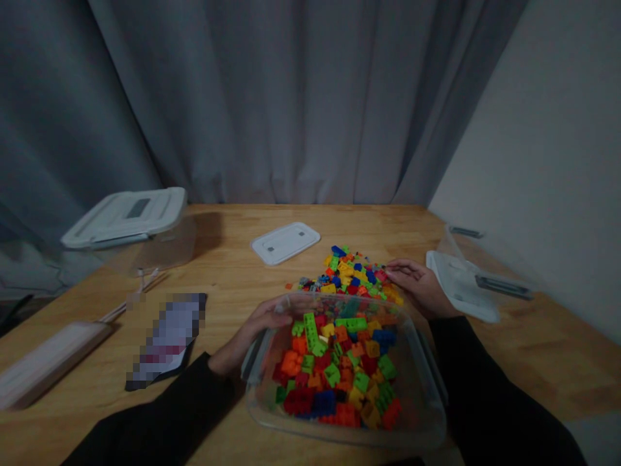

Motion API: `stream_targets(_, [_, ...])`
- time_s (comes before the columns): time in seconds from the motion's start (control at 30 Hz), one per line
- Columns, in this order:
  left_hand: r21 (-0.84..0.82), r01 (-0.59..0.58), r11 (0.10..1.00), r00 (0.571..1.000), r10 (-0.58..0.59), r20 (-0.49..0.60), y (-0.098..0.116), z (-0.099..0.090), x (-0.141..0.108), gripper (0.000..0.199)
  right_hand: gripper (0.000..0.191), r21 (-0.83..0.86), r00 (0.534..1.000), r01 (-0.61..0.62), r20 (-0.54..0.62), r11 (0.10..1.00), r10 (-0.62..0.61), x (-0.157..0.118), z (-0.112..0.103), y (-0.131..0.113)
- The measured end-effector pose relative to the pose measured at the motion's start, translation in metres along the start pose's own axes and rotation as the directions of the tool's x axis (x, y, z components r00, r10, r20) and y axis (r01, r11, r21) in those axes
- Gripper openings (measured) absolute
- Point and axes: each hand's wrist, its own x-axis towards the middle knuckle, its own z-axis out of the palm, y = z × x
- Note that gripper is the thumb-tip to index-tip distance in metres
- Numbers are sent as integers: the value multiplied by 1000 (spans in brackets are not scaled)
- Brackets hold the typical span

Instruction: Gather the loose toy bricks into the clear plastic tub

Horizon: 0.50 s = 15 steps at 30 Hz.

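A clear plastic storage bin (347, 438) with grey side latches stands close in front of me, holding many toy building bricks (334, 372) in green, orange, red, yellow and blue. My left hand (266, 317) grips the bin's far left corner, its fingers partly behind the rim. Just beyond the bin, a heap of loose toy bricks (347, 272) lies on the table, with smaller pieces mixed in. At the heap's right edge is my right hand (414, 281), thumb and fingertips close together on a red toy brick (381, 276).
On the wooden table (228, 226), a white lid (286, 243) lies behind the heap. A lidded bin (160, 243) stands far left. Another clear container (485, 262) and a white lid (458, 291) are at right. A phone-like device (169, 336) and a pale case (53, 362) lie left.
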Motion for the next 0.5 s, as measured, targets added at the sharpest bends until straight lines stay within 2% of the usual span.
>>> stream_targets(0.27, [26, 15, 1000, 1000, -14, -26, 6, 4, -1, 47, 37, 87, 997, -49, 60, 995, 44, -6, 0, -8])
stream_targets(0.5, [-19, 5, 1000, 1000, -6, -12, -2, -1, 1, 52, 28, 158, 961, -15, 275, 987, -30, -9, -6, -1])
